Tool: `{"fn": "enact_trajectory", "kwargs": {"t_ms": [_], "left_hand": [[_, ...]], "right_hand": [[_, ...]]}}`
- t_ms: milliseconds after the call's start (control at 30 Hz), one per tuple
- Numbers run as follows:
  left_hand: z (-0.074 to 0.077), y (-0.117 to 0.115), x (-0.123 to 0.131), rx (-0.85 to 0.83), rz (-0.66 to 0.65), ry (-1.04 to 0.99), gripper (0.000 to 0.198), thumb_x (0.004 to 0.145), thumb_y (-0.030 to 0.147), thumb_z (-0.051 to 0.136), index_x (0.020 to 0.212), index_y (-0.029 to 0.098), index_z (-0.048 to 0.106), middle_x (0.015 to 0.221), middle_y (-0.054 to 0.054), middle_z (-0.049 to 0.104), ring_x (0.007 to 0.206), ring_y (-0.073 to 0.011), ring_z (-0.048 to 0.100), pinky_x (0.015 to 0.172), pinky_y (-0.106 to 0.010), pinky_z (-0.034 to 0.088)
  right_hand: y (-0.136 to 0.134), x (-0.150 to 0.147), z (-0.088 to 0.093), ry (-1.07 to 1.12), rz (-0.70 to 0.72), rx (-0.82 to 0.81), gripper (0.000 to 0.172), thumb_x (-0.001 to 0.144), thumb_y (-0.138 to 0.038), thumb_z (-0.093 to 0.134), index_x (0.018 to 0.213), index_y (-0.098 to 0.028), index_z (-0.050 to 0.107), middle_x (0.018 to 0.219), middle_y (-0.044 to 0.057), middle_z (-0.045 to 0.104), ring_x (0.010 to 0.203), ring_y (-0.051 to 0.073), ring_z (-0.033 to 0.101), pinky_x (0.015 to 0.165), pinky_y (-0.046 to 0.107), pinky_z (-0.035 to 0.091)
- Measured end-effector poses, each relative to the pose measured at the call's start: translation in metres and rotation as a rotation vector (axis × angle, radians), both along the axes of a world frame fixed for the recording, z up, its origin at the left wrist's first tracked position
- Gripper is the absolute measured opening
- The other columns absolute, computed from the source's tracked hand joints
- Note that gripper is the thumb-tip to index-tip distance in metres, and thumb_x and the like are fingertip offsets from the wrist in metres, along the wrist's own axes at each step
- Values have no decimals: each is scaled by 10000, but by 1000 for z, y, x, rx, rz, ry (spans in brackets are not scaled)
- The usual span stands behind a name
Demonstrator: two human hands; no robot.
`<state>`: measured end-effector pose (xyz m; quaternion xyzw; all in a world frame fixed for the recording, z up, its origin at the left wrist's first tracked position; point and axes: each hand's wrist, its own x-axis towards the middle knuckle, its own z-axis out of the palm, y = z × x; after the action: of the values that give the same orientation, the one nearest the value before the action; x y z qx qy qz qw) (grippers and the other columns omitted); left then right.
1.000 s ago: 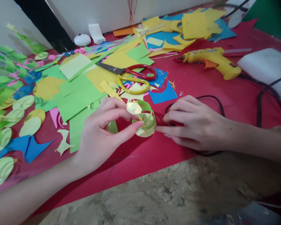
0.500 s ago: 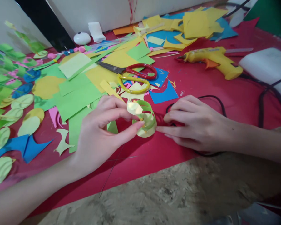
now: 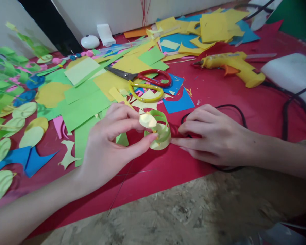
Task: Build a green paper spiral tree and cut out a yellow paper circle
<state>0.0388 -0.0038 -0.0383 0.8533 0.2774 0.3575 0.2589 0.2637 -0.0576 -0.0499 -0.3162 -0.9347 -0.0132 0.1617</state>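
A small paper craft stands on the red surface between my hands: a curled green paper strip (image 3: 165,131) rising from a round pale green base (image 3: 160,146), with a pale folded paper piece (image 3: 147,120) at its top. My left hand (image 3: 112,136) pinches it between thumb and fingers, close to small orange-yellow bits. From the other side, my right hand (image 3: 206,134) rests on the surface. Its index finger reaches out to the edge of the base, while its other fingers are loosely bent and grip nothing visible.
Behind the craft lie scissors (image 3: 145,85) with red and yellow handles on green sheets (image 3: 88,105) and scraps. A yellow glue gun (image 3: 232,66) sits at the back right, near a black cable (image 3: 287,109). Finished-looking green paper pieces (image 3: 7,78) crowd the left side.
Hardly anything differs. The pale paper top has turned or tilted slightly in my left hand; both hands stay in place.
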Motion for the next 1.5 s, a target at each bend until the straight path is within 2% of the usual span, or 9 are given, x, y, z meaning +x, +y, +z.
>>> {"fn": "enact_trajectory", "kwargs": {"t_ms": [233, 567, 833, 967, 1200, 1500], "left_hand": [[0, 2, -2, 50, -4, 17, 92, 701, 178, 693, 716, 190, 603, 736, 15, 559, 767, -157, 507, 699, -330, 399], [0, 2, -1, -20, -38, 11, 87, 702, 164, 693, 735, 170, 612, 749, -4, 556, 796, -165, 509, 760, -351, 391], [-2, 2, -1, -30, -58, 26, 116, 709, 192, 691, 741, 169, 581, 782, -16, 542, 825, -180, 483, 726, -354, 383], [0, 2, -2, 5, -65, 51, 154, 724, 234, 679, 712, 171, 538, 788, -12, 526, 830, -178, 476, 714, -346, 382], [1, 2, 1, 34, -45, 106, 120, 730, 246, 670, 714, 173, 575, 785, -5, 526, 795, -158, 469, 667, -307, 384], [7, 3, -1, 109, -69, 123, 125, 718, 221, 679, 671, 195, 565, 764, 20, 505, 771, -143, 456, 684, -304, 375]], "right_hand": [[0, 0, 0, -12, -5, -17, 243, 876, -205, 390, 955, -171, 617, 839, 58, 560, 840, 212, 438, 700, 364, 336], [-1, 1, 2, -5, -4, -42, 260, 882, -204, 385, 974, -176, 627, 848, 64, 563, 852, 209, 425, 707, 374, 340], [0, 0, 1, -8, -11, -41, 268, 886, -207, 380, 982, -177, 628, 847, 66, 568, 851, 208, 424, 708, 377, 351], [-1, 0, 1, -24, -19, -47, 267, 883, -210, 382, 994, -185, 624, 862, 61, 569, 856, 214, 428, 708, 384, 352], [0, 0, 0, -7, -16, -24, 270, 886, -211, 383, 917, -185, 650, 829, 60, 566, 842, 208, 432, 699, 364, 355], [-1, 1, 1, -3, -6, -40, 271, 883, -206, 382, 952, -177, 643, 835, 70, 560, 851, 215, 429, 710, 361, 345]]}}
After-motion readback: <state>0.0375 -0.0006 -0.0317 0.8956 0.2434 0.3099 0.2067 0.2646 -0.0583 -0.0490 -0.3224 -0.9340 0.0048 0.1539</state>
